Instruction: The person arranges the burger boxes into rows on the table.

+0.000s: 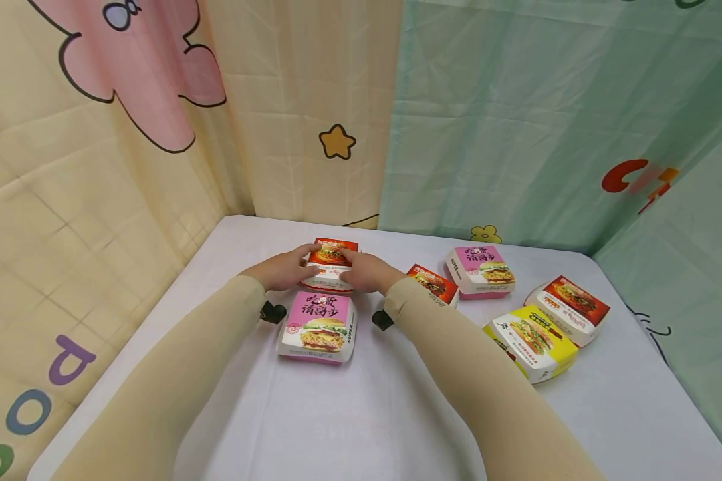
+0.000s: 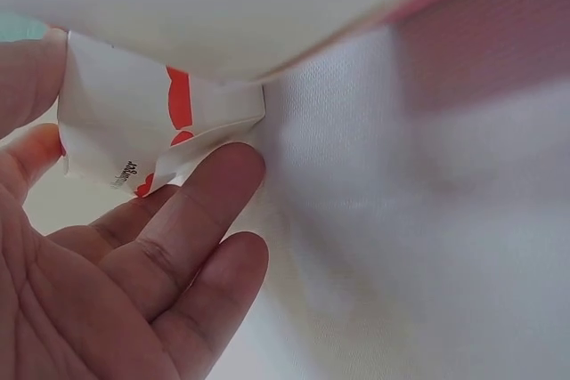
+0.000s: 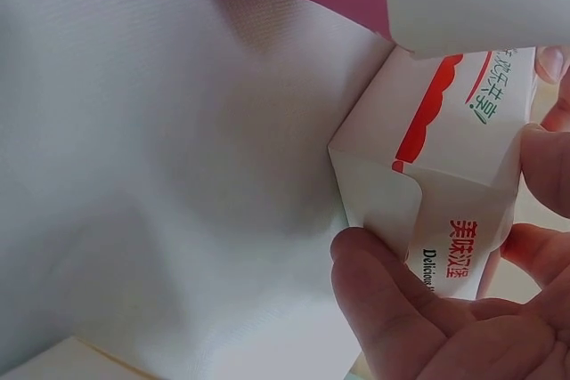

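Note:
A red and white burger box sits toward the back of the white table, gripped from both sides. My left hand holds its left side, thumb and fingers spread along the edge. On the opposite side, my right hand grips the box in the same way. In the left wrist view, fingers touch the white side of the red burger box. The right wrist view has fingers and thumb around a corner of that box. Just in front stands a pink burger box, between the wrists and untouched by the fingers.
Right of my right arm, another red box is partly hidden by the sleeve. Behind it is a second pink box. Farther right, a yellow box stands against a red one. Curtains border the table.

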{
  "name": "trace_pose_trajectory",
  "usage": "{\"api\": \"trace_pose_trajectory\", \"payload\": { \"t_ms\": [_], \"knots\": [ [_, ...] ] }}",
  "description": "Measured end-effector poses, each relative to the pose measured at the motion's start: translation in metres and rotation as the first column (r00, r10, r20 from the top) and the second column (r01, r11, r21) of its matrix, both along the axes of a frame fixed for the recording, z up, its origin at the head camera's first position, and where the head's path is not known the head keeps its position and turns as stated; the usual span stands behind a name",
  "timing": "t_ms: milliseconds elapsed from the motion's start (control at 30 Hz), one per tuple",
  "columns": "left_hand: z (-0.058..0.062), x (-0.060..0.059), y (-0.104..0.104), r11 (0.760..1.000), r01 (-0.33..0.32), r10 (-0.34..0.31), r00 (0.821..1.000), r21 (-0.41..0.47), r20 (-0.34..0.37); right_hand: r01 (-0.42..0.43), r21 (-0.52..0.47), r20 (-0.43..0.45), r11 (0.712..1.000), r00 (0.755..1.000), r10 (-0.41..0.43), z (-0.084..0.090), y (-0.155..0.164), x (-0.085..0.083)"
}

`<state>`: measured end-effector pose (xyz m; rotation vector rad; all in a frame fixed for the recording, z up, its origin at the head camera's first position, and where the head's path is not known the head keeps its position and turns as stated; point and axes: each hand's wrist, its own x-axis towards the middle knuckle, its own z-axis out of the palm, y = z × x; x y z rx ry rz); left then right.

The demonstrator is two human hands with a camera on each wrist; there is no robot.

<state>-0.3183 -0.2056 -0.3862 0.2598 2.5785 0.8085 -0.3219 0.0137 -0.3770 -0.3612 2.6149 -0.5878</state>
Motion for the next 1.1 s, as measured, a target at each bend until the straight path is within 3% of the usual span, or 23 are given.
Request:
{"api": "trace_pose_trajectory", "payload": {
  "t_ms": [367, 867, 1100],
  "knots": [
    [0.0035, 0.0044, 0.0006, 0.999, 0.026, -0.028, 0.999, -0.039, -0.041, -0.015, 0.009, -0.039, 1.000, 0.999, 0.015, -0.0034, -0.0006, 0.0015],
    [0.0038, 0.0032, -0.0012, 0.999, 0.010, -0.012, 0.999, -0.050, -0.033, -0.013, -0.009, -0.048, 1.000, 0.999, 0.013, -0.0025, 0.0003, 0.0039],
    [0.0052, 0.0039, -0.0050, 0.997, 0.048, -0.051, 0.997, -0.063, -0.057, 0.000, -0.029, -0.037, 1.000, 0.999, -0.001, -0.0017, 0.0025, 0.0038]
  ]
}}
